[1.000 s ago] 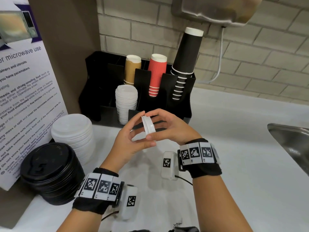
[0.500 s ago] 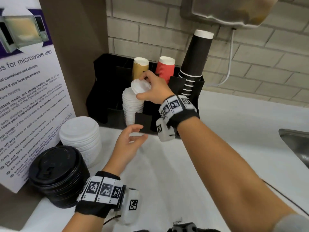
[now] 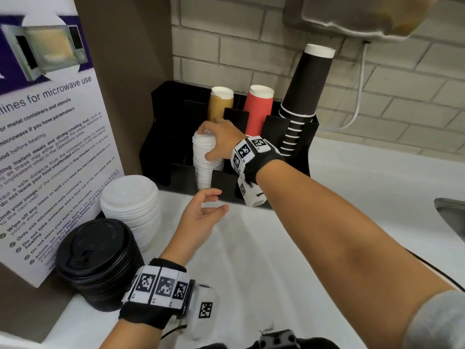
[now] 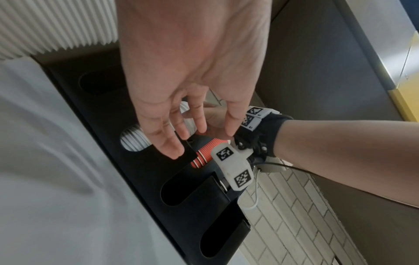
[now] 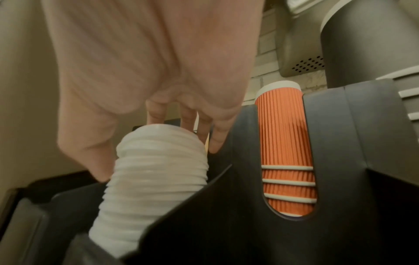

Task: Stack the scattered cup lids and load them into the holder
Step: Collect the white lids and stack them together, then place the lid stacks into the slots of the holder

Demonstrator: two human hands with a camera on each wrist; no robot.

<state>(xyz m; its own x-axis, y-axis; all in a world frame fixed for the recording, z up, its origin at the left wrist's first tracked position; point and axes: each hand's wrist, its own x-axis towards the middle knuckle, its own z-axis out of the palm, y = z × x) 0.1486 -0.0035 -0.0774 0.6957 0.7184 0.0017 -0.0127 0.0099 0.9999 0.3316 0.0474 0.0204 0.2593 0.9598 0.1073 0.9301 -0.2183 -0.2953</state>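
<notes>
A tall stack of small white lids point(image 3: 204, 170) stands in the front slot of the black holder point(image 3: 303, 157). My right hand point(image 3: 205, 143) lies over the top of this stack, thumb on the near side and fingers curled over the far side, gripping the topmost lids. The right wrist view shows the lid stack point(image 5: 154, 170) between the thumb and the fingers of the right hand point(image 5: 158, 138). My left hand point(image 3: 220, 200) hovers open and empty just in front of the holder, below the right wrist. In the left wrist view the left hand point(image 4: 199, 141) has relaxed fingers.
A wide stack of larger white lids point(image 3: 130, 205) and a stack of black lids point(image 3: 98, 260) sit on the counter at the left, by a microwave notice board point(image 3: 50, 147). Brown, red and black cup stacks fill the holder's rear slots. A steel sink point(image 3: 450, 212) lies at the right.
The right hand carried the small lids from between both hands up to the holder and set them down on the stack. The left hand let go and stays open below.
</notes>
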